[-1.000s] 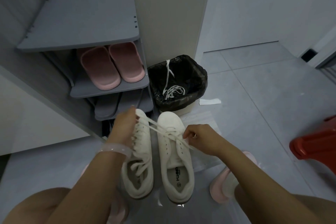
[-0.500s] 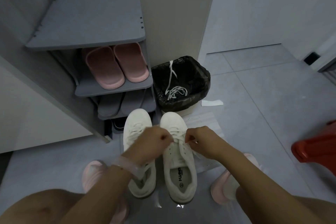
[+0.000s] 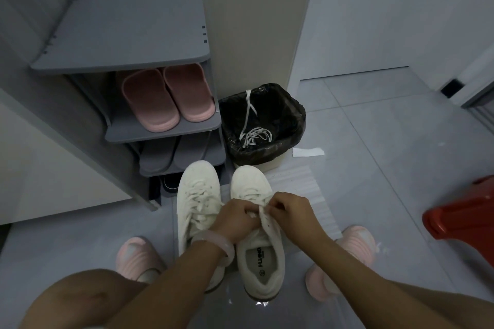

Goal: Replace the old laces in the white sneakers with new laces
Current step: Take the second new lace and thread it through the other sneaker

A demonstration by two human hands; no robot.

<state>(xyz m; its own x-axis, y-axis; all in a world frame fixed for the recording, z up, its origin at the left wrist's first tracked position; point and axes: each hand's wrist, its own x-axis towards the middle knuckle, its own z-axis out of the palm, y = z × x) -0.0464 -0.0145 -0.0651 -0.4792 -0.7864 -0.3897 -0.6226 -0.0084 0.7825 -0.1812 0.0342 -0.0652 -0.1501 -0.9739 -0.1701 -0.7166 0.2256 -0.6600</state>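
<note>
Two white sneakers stand side by side on the floor, toes pointing away from me. The left sneaker (image 3: 198,195) is laced with a loose white lace. Over the tongue of the right sneaker (image 3: 260,256) both hands meet. My left hand (image 3: 235,218) pinches the white lace (image 3: 260,212) with curled fingers, and my right hand (image 3: 290,208) pinches the same lace from the other side. The lace ends are mostly hidden under my fingers. An old white lace (image 3: 254,133) lies in the black-lined bin (image 3: 291,112) beyond the shoes.
A grey shoe rack (image 3: 128,35) stands at the left with pink slippers (image 3: 168,99) on its middle shelf. A red stool (image 3: 462,214) is at the right edge. My feet wear pink slippers (image 3: 136,254) on either side. A clear plastic sheet (image 3: 302,184) and white paper scrap (image 3: 307,152) lie on the floor.
My left hand came back from the left sneaker's toe side to the right sneaker, slackening the stretched lace. Both hands now sit close together over the right sneaker's eyelets.
</note>
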